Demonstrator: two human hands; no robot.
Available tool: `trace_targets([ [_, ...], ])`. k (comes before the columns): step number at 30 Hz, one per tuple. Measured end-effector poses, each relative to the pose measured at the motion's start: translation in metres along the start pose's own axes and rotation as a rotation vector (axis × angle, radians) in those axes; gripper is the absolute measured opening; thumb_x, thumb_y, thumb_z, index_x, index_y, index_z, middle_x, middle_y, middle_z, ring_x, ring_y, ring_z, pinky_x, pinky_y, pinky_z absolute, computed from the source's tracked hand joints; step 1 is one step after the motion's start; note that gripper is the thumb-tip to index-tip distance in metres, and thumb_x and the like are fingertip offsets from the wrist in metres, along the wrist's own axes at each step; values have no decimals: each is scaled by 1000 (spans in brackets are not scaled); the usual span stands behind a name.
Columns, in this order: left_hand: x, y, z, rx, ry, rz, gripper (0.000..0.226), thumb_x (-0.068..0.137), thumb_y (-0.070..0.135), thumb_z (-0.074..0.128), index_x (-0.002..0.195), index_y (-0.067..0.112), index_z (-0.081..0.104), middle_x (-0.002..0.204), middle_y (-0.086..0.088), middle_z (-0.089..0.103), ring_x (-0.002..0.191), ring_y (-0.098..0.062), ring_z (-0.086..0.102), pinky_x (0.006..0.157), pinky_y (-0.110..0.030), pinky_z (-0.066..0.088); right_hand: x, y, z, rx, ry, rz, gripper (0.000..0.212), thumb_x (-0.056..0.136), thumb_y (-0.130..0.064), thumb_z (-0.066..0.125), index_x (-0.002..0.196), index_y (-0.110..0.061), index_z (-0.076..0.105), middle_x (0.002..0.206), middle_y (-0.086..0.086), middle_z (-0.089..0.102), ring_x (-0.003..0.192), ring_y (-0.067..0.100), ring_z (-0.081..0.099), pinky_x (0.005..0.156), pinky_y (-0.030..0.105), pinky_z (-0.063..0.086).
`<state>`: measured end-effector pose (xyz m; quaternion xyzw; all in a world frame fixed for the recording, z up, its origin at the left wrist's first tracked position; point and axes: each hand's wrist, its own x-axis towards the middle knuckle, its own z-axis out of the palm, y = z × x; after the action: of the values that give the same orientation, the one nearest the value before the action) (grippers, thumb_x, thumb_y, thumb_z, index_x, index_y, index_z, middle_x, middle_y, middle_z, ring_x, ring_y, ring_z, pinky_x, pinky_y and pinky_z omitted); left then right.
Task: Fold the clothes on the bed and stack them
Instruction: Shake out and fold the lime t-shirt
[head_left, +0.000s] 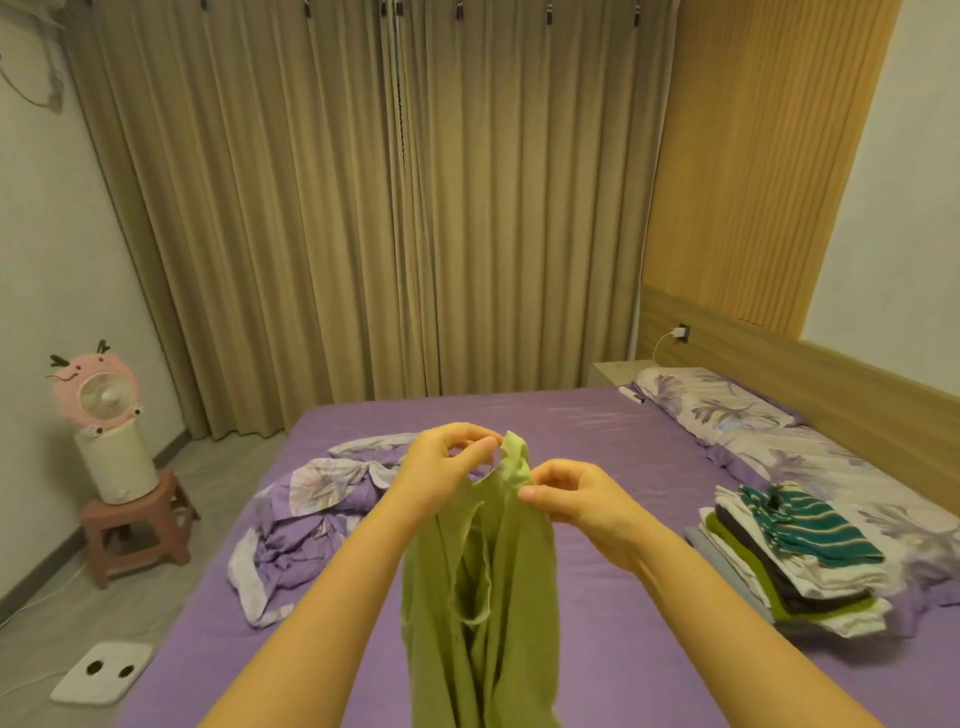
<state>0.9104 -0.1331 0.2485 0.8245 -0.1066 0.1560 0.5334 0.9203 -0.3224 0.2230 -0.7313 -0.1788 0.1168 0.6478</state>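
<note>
- Above the purple bed sheet (597, 431), a green garment (498, 571) hangs lifted between both hands.
- Left hand (441, 467) pinches the garment's top edge with curled fingers.
- Right hand (576, 493) pinches the same edge just beside it.
- Right of the garment, a stack of folded clothes (789, 556) lies on the sheet.
- Left of the garment lies a crumpled floral duvet (311, 509).

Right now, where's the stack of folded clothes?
The stack lies on the right side of the bed, beside the floral pillows, to the right of the right hand holding the green garment.
</note>
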Motion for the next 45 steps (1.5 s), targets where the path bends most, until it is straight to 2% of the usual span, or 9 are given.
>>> trace_targets([
  [6, -2, -13, -19, 13, -144, -211, 40, 91, 44, 56, 87, 9, 75, 85, -1, 74, 91, -9, 67, 84, -22, 44, 3, -7, 2, 34, 20, -44, 16, 84, -10, 68, 79, -15, 54, 70, -2, 56, 67, 11, 50, 60, 25, 38],
  [10, -8, -15, -8, -5, -286, -348, 64, 73, 71, 62, 84, 9, 72, 92, -6, 72, 85, -15, 60, 74, -30, 44, 5, -10, 19, -121, 11, -136, 16, 87, -13, 66, 81, -14, 52, 67, -2, 53, 63, 10, 45, 55, 20, 35],
  [13, -11, -14, -11, -182, -216, -320, 59, 69, 52, 72, 97, 1, 70, 102, -23, 69, 86, -25, 65, 82, -48, 51, 8, -6, 27, -294, 90, -179, 19, 87, -20, 66, 78, -17, 50, 64, -7, 48, 58, 4, 40, 55, 17, 34],
  [17, -4, -11, -18, -204, -141, -297, 37, 84, 36, 71, 86, -1, 71, 81, -13, 71, 73, -21, 64, 73, -37, 51, 6, -3, 27, -443, 313, -309, 16, 83, -26, 71, 84, -21, 56, 82, -10, 59, 74, 1, 53, 64, 11, 40],
  [20, 1, -4, -20, -212, -145, -304, 29, 84, 32, 71, 81, 4, 74, 74, -8, 72, 68, -18, 65, 74, -35, 53, 5, 1, 37, -501, 235, -334, 14, 82, -26, 72, 91, -27, 61, 93, -14, 62, 89, 0, 57, 73, 17, 48],
  [28, 6, -8, -32, 33, -159, -201, 28, 79, 38, 75, 65, 15, 66, 62, 3, 68, 59, -4, 56, 65, -28, 46, 4, 11, 37, -297, 405, -332, 15, 93, -13, 58, 79, -8, 57, 68, -5, 52, 61, 1, 44, 58, 16, 35],
  [37, 5, 1, -52, 343, -267, -155, 20, 74, 34, 80, 75, 17, 69, 80, -1, 69, 78, -12, 62, 77, -34, 51, 9, -3, -49, -511, 465, -286, 16, 94, -13, 56, 104, -12, 68, 93, -7, 63, 83, 4, 55, 69, -1, 36],
  [41, 0, 14, -46, 445, -328, -147, 12, 79, 30, 76, 87, 22, 73, 87, 16, 61, 83, 2, 57, 68, -8, 41, 3, -1, -89, -500, 489, -281, 17, 93, -15, 57, 105, -13, 70, 96, -9, 64, 94, 8, 56, 71, -3, 35],
  [45, 1, 24, -35, 392, -310, -176, 28, 80, 28, 76, 107, 23, 70, 101, 19, 64, 93, 9, 58, 76, -6, 43, -3, -6, -132, -436, 518, -262, 15, 94, -21, 56, 98, -19, 70, 97, -8, 66, 95, 8, 56, 71, 4, 37],
])
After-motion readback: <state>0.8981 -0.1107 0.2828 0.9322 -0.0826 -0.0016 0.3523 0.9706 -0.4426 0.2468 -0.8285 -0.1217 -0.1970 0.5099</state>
